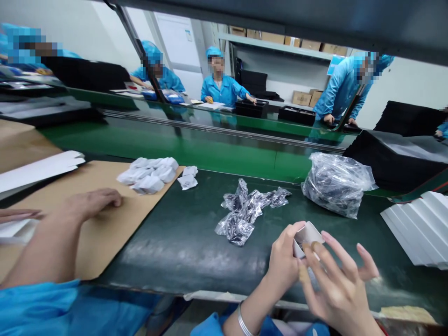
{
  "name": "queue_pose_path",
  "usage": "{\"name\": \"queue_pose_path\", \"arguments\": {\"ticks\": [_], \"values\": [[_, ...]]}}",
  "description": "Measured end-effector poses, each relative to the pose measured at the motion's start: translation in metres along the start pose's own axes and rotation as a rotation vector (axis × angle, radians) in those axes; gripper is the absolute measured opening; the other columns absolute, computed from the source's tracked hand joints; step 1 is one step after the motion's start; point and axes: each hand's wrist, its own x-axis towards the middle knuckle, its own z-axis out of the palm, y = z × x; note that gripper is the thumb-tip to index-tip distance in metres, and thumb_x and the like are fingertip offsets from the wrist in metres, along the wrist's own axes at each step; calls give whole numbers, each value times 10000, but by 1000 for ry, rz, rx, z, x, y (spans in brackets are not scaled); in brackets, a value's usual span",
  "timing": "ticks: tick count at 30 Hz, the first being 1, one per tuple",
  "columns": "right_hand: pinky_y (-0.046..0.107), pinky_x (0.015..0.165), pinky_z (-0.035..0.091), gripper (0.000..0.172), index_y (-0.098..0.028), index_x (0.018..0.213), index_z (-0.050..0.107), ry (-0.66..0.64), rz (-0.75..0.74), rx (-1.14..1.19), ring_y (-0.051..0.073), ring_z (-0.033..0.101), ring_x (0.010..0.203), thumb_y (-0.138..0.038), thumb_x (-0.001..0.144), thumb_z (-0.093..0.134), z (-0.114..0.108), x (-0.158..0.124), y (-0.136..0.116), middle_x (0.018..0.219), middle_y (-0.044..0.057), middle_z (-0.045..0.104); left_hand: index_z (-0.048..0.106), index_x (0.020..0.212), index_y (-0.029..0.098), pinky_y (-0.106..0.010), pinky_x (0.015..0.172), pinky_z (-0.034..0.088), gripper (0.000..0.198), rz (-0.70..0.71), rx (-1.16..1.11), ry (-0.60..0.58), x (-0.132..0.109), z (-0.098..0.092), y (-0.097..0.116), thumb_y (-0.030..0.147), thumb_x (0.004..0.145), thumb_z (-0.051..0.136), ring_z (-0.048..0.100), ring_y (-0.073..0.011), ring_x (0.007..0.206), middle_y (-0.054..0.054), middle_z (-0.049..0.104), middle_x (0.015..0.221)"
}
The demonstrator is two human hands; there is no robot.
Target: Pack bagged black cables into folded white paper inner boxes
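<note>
My left hand point(285, 259) is closed around a small white box point(311, 233), tilted with its opening toward me. Some fingers of my right hand point(336, 275) reach into that opening, while its thumb lies along the near side and the other fingers stretch away. A dark item shows partly inside the box, mostly covered by the fingers. Two fingers wear yellowish covers. Several small clear bags with dark items point(241, 210) lie in a loose pile beyond my left hand. Farther right sits a large clear plastic bag point(338, 184) filled with similar dark contents.
White folded cartons point(418, 228) stand at the right. At left, a co-worker's hand point(94, 205) rests over a brown cardboard sheet point(115, 233) near several white wrapped packets point(150, 175). A green conveyor point(224, 156) runs behind, with people in blue beyond. A dark beam point(280, 21) crosses overhead.
</note>
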Motion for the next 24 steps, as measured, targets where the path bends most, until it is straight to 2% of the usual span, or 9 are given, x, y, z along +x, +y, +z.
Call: {"name": "queue_pose_path", "arguments": {"ticks": [2, 4, 7, 9, 12, 15, 19, 21, 24], "values": [[470, 1157, 174, 181, -241, 984, 697, 20, 37, 37, 238, 566, 1133, -235, 812, 639, 0, -5, 3, 1008, 33, 674, 503, 1218, 270, -275, 597, 524, 399, 55, 15, 59, -1, 3, -1, 425, 867, 615, 620, -165, 687, -21, 668, 906], [457, 1109, 287, 290, -264, 1073, 694, 82, 140, 145, 236, 545, 1162, -161, 811, 629, -3, -10, 8, 1039, 44, 637, 500, 1172, 260, -246, 537, 479, 412, 88, 32, 146, -3, 8, -1, 541, 881, 572, 563, -139, 603, -3, 625, 828], [304, 921, 475, 352, -306, 1175, 672, 142, 497, 412, 182, 586, 1107, -147, 873, 585, -5, -19, 16, 1125, 38, 619, 476, 1134, 255, -212, 517, 440, 322, 114, 49, 214, -3, 13, 0, 505, 932, 504, 512, -109, 572, 14, 567, 798], [246, 826, 523, 294, -315, 1176, 682, 46, 746, 644, 163, 634, 1042, -229, 923, 561, -1, -22, 18, 1161, 32, 647, 462, 1132, 256, -223, 568, 468, 227, 148, 61, 232, -2, 15, 3, 402, 959, 468, 548, -121, 640, -2, 567, 839], [260, 794, 561, 267, -281, 1072, 747, -181, 925, 1002, 192, 676, 971, -375, 950, 529, 8, -20, 19, 1128, 60, 692, 468, 1112, 240, -260, 613, 502, 175, 186, 74, 233, -1, 15, 7, 309, 954, 436, 587, -149, 710, -36, 580, 892], [238, 772, 567, 257, -257, 918, 793, -279, 976, 1124, 196, 693, 894, -447, 878, 625, 11, -11, 19, 1035, 76, 723, 476, 1075, 221, -267, 594, 508, 155, 218, 90, 218, -1, 14, 9, 270, 937, 425, 608, -162, 705, -60, 599, 900], [211, 710, 583, 257, -257, 869, 802, -288, 957, 1045, 202, 715, 835, -478, 809, 686, 4, -1, 24, 938, 73, 743, 485, 1049, 211, -269, 574, 510, 180, 289, 187, 215, -2, 15, 7, 340, 924, 480, 620, -170, 681, -67, 612, 881], [210, 693, 590, 271, -250, 868, 802, -277, 914, 955, 204, 722, 817, -485, 810, 678, -2, -1, 27, 928, 72, 747, 487, 1050, 215, -266, 551, 500, 221, 315, 224, 186, -2, 16, 4, 400, 929, 482, 603, -157, 630, -53, 612, 861], [181, 702, 584, 214, -240, 900, 796, -281, 752, 778, 189, 726, 834, -407, 818, 692, -11, -3, 26, 978, 61, 744, 445, 1157, 200, -286, 537, 507, 348, 327, 235, 181, -4, 19, 2, 474, 942, 458, 610, -167, 611, -59, 639, 865]]}}
